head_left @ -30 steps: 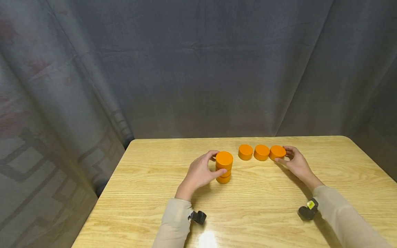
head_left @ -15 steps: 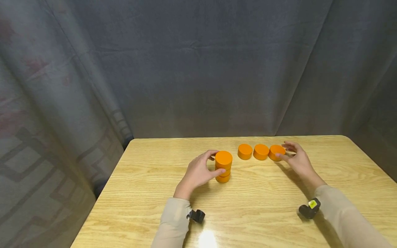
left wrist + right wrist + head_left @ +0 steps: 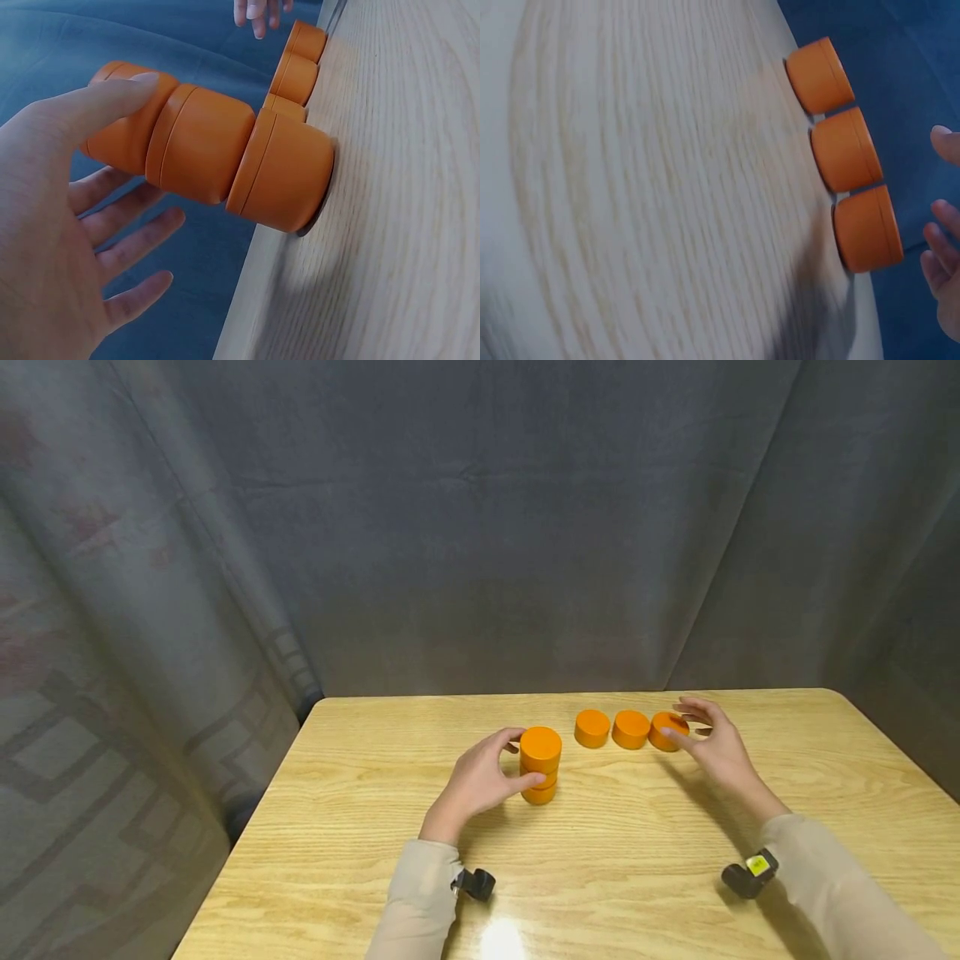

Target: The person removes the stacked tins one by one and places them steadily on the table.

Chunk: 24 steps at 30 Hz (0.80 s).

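Note:
Three squat orange jars with seams like lids form a stack (image 3: 541, 745) on the table. Around its upper part my left hand (image 3: 480, 777) curls, thumb on the near side and index finger behind. In the left wrist view the thumb (image 3: 112, 101) lies across the top jar, while the other fingers spread below. My right hand (image 3: 716, 747) hovers with loose, parted fingers at the rightmost jar (image 3: 666, 739) of a row. A gap shows between those fingers and the jar (image 3: 868, 229) in the right wrist view.
Two more orange jars, a middle one (image 3: 631, 729) and a left one (image 3: 592, 728), stand in the row near the table's back edge. Behind the wooden table (image 3: 600, 877) hangs a grey curtain (image 3: 480, 527). Small cameras sit on both wrists.
My right hand has let go of the rightmost jar and lifted slightly, its fingers parting. My left hand stays at the stack, and the jars stand where they were.

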Available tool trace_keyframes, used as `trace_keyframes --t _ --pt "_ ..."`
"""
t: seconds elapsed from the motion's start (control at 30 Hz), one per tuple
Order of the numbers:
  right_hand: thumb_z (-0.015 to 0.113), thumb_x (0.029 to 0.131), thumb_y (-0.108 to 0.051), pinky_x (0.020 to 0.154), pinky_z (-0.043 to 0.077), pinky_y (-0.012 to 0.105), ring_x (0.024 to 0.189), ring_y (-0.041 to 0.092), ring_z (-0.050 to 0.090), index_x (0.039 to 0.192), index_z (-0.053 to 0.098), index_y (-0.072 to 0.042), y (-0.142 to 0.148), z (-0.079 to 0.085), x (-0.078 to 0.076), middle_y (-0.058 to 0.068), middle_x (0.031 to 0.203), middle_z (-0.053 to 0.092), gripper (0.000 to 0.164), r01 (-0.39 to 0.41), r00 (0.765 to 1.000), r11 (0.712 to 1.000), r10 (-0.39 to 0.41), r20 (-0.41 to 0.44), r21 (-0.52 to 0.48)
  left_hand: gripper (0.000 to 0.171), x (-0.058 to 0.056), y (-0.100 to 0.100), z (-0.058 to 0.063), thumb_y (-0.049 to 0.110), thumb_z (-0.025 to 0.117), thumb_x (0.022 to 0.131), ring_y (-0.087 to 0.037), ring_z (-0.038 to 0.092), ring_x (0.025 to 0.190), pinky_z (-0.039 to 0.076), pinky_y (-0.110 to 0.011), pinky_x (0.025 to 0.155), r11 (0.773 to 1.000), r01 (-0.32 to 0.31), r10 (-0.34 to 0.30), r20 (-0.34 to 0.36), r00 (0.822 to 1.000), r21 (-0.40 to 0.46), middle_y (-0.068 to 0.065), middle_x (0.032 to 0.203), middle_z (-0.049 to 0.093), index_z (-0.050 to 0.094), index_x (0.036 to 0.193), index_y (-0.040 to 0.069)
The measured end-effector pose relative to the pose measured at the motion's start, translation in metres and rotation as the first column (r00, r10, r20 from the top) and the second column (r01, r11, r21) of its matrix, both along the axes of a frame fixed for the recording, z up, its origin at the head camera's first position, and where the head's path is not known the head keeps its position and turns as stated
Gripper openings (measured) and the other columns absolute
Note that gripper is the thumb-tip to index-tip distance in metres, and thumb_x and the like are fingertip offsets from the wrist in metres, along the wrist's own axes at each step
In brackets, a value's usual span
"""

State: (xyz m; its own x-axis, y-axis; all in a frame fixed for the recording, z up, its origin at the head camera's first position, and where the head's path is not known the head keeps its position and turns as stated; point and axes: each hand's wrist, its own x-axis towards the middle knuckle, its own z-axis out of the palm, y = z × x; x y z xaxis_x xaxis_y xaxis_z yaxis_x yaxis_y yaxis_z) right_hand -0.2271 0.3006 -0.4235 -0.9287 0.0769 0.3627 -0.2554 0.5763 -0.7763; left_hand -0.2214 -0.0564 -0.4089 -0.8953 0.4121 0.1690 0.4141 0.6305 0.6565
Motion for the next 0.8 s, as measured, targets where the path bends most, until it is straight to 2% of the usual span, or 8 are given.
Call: trace_keyframes --t 0.2,0.33,0.47,0.6,0.8 --pt "0.074 0.09 -0.009 0.084 0.041 0.027 0.107 0.001 0.052 0.139 0.044 0.008 -0.007 0.005 0.005 0.03 0.13 0.055 0.06 -0.004 1.0 1.0 0.004 -0.027 0.006 0.07 0.0 0.001 -0.001 0.053 0.076 0.082 -0.018 0.058 0.115 0.048 -0.043 0.092 1.0 -0.004 0.004 0.02 1.0 -0.008 0.008 0.133 0.059 0.052 0.141 0.024" --pt "0.074 0.091 -0.013 0.087 0.04 0.028 0.108 0.009 0.053 0.139 0.044 0.006 -0.013 0.009 0.01 0.028 0.13 0.056 0.06 -0.023 1.0 1.0 0.023 -0.013 0.0 0.07 0.001 0.001 -0.001 0.054 0.077 0.081 -0.018 0.059 0.114 0.048 -0.043 0.091 1.0 -0.003 0.003 0.024 1.0 -0.015 0.008 0.133 0.059 0.053 0.14 0.023" --pt "0.074 0.091 -0.016 0.089 0.039 0.026 0.111 0.012 0.052 0.141 0.043 0.004 -0.019 0.013 0.013 0.025 0.132 0.055 0.062 -0.042 0.999 0.999 0.042 0.002 0.0 0.07 0.0 0.001 -0.002 0.055 0.077 0.081 -0.017 0.059 0.115 0.048 -0.043 0.09 1.0 0.006 -0.005 0.04 0.999 -0.007 0.007 0.133 0.059 0.054 0.138 0.022" --pt "0.074 0.091 -0.015 0.089 0.039 0.02 0.11 0.008 0.053 0.141 0.044 0.003 -0.025 0.017 0.015 0.022 0.13 0.056 0.061 -0.052 0.999 0.999 0.052 -0.013 0.0 0.072 -0.001 0.0 -0.005 0.056 0.077 0.08 -0.017 0.059 0.114 0.049 -0.042 0.09 1.0 0.008 -0.008 0.058 0.998 0.0 0.006 0.132 0.06 0.055 0.138 0.02" --pt "0.077 0.087 -0.007 0.087 0.039 0.014 0.106 -0.002 0.052 0.136 0.049 0.002 -0.036 0.022 0.018 -0.002 0.121 0.062 0.057 -0.08 0.995 0.996 0.078 -0.065 -0.035 0.071 -0.001 0.0 -0.005 0.053 0.079 0.08 -0.017 0.06 0.113 0.049 -0.041 0.09 1.0 0.009 -0.01 0.072 0.997 0.008 0.007 0.131 0.061 0.055 0.138 0.02"
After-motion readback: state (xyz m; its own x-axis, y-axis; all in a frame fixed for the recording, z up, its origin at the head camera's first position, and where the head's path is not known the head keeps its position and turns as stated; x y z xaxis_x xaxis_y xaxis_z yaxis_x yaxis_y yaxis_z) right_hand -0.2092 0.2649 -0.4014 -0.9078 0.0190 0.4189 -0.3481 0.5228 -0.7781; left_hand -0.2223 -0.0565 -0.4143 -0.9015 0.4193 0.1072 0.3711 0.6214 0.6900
